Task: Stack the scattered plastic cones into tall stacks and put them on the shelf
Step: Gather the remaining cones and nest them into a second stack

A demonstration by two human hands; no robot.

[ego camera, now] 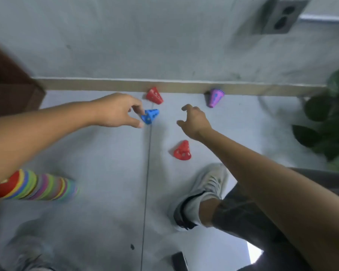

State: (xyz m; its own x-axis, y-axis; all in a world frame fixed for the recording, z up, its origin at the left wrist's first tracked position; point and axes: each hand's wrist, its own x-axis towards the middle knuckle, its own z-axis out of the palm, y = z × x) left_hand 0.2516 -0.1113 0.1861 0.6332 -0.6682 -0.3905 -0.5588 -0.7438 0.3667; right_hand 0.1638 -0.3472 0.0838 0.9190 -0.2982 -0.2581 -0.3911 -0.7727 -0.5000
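I'm seeing a blue cone point(150, 116) lying tipped on the floor, its holes showing. A red cone point(154, 95) is lying against the baseboard just beyond it, and a purple cone point(215, 97) is lying farther right. Another red cone point(182, 150) is sitting nearer me. A multicoloured stack point(37, 185) is lying at left.

from my remote seat the whole view is smearing with motion blur, so i'm not making out whether the left hand point(118, 110) is actually touching the blue cone point(150, 116) or just closing around it. my left forearm is covering the near end of the multicoloured cone stack point(41, 185), and the dark flat object point(179, 261) is running off the bottom edge, unidentifiable. the plant point(329, 118) is being cropped by the right edge.
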